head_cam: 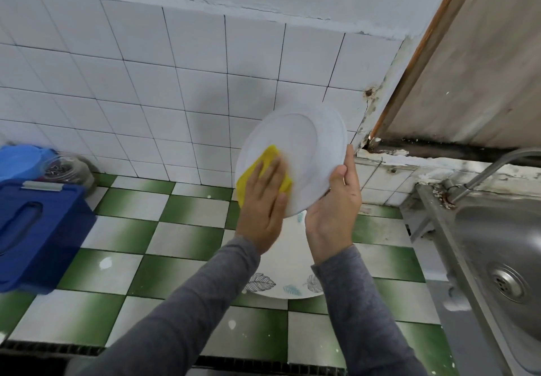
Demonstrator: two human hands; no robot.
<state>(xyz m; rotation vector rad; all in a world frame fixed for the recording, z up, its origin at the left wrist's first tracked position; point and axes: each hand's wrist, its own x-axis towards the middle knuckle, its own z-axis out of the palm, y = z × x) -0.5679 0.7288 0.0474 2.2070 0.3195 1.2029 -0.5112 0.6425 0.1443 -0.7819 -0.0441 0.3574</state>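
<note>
At the tiled counter (175, 229), you hold one white plate (304, 147) tilted on edge above it, your right hand (333, 209) gripping its right rim. Your left hand (263, 206) presses one yellow cloth (263, 159) flat against the plate's lower left, fingers (272, 176) straight. The bare face lies up and right of them. A second, leaf-patterned plate (281, 282) rests on the counter below.
</note>
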